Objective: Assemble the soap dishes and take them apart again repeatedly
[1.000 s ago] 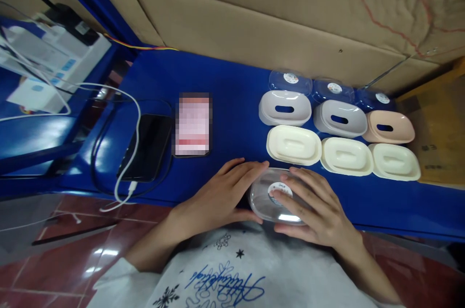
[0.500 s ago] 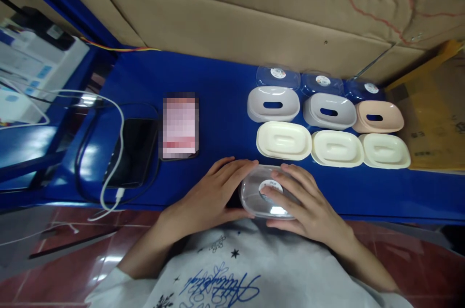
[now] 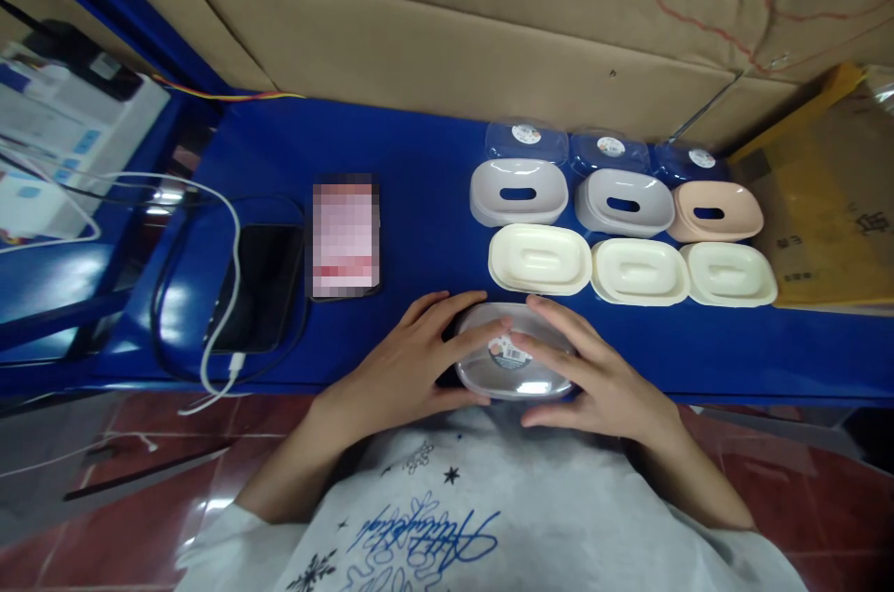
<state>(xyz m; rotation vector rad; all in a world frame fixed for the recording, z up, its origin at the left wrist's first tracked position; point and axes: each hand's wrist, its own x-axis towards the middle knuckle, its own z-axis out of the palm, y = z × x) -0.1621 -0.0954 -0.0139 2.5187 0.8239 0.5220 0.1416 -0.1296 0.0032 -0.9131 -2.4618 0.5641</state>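
Clear-lidded oval box [image 3: 513,375] is lying at the near edge of the counter [image 3: 768,355], long axis running 9-to-3 o'clock. Left hand [image 3: 409,364] is straddling its 9 o'clock end, right hand [image 3: 606,384] its 3, neither nearer; fingers [image 3: 484,337] are spreading apart, touching; clamping unclear.

Shiny clear plastic on the cover [image 3: 513,378], lower middle. Smooth plastic on the cream dishes [image 3: 641,272], right. Glossy blue desk [image 3: 426,173]. Dull cloth on the shirt [image 3: 559,499], bottom.

Brown sheeting [image 3: 419,24] backs a blue table [image 3: 426,173] above red floor tiles [image 3: 241,420].
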